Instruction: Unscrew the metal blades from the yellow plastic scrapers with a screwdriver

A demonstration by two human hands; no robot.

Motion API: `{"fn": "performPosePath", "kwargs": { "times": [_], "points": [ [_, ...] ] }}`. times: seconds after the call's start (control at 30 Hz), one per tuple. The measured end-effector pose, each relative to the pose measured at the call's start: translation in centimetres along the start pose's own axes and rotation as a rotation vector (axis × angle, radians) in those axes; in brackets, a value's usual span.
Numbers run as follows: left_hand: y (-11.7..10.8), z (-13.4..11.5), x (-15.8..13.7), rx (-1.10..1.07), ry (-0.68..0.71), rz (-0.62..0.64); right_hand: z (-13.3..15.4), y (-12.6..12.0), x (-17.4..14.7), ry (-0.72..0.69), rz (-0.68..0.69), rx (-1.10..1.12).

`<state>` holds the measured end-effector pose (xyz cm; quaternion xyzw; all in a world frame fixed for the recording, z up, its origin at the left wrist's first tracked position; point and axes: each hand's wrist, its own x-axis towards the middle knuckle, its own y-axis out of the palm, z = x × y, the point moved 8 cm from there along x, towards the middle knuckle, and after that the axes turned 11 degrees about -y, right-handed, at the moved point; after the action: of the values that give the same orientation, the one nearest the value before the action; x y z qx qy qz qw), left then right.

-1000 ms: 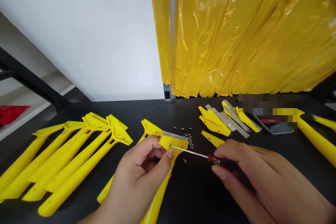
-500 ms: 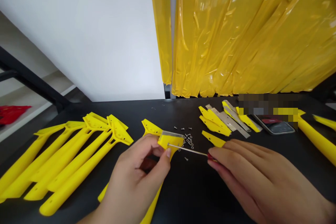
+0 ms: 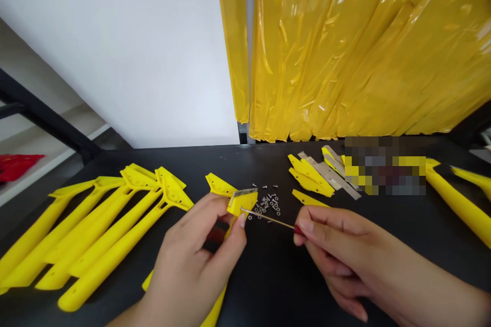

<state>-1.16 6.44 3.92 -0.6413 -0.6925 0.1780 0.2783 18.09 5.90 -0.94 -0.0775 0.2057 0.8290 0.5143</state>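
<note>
My left hand (image 3: 199,255) grips a yellow plastic scraper (image 3: 249,200) by its wide head, where a grey metal blade edge shows along the top. Its handle runs down behind my wrist. Closed around the red handle of a screwdriver (image 3: 273,218) is my right hand (image 3: 341,250). The thin shaft points left, and its tip meets a screw spot on the scraper head. Just behind lie loose screws and nuts (image 3: 268,204) in a small scatter. Another yellow scraper body (image 3: 219,184) lies partly hidden behind my left hand.
Several yellow scraper handles (image 3: 126,235) lie side by side at the left of the black table (image 3: 184,156). Yellow cover plates (image 3: 312,176) and grey blades (image 3: 337,179) lie at the back right. More yellow handles (image 3: 460,204) rest at the far right, beside a blurred patch.
My right hand has rolled so its fingers show more and shifted slightly left with the screwdriver. The scraper head has turned a little and moved slightly left in my left hand.
</note>
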Motion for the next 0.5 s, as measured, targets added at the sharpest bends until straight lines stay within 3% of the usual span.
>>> {"fn": "performPosePath", "kwargs": {
  "times": [0.13,0.3,0.4,0.5],
  "points": [
    [-0.1,0.9,0.8,-0.119,-0.119,-0.015,0.5,-0.7,0.3,-0.125,0.001,-0.212],
    [-0.1,3.8,1.1,-0.647,-0.487,-0.037,1.7,-1.9,0.1,-0.370,-0.058,-0.588],
    [1.2,4.1,0.8,-0.831,-0.594,0.059,2.1,-1.3,-0.1,-0.392,-0.037,-0.748],
    [2.2,3.7,0.2,-0.840,-0.610,0.145,2.0,0.1,-0.4,-0.376,0.019,-0.888]
  ]
}}
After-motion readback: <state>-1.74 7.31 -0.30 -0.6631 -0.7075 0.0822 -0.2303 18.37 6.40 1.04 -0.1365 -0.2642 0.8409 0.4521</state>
